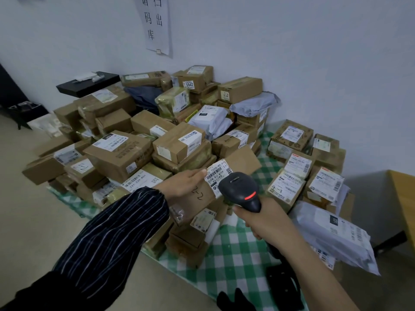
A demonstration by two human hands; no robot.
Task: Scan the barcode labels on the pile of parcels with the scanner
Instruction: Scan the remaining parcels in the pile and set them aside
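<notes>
Currently your right hand (262, 223) is gripping the scanner (239, 189) by its handle, aiming at the label (219, 176). Your left hand (183, 182), fingers straight, is propping the tilted carton (242, 159) at the front of the pile (125, 149). It's looking stiff and probably light, so brace it by the edge.

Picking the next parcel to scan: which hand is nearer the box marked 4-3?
Right. The right hand, gripping the scanner, is just left of the 4-3 box; the left hand is further left, on the 2-2 box.

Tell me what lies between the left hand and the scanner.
In the head view, the white barcode label on a tilted cardboard parcel lies between the left hand and the scanner.
</notes>
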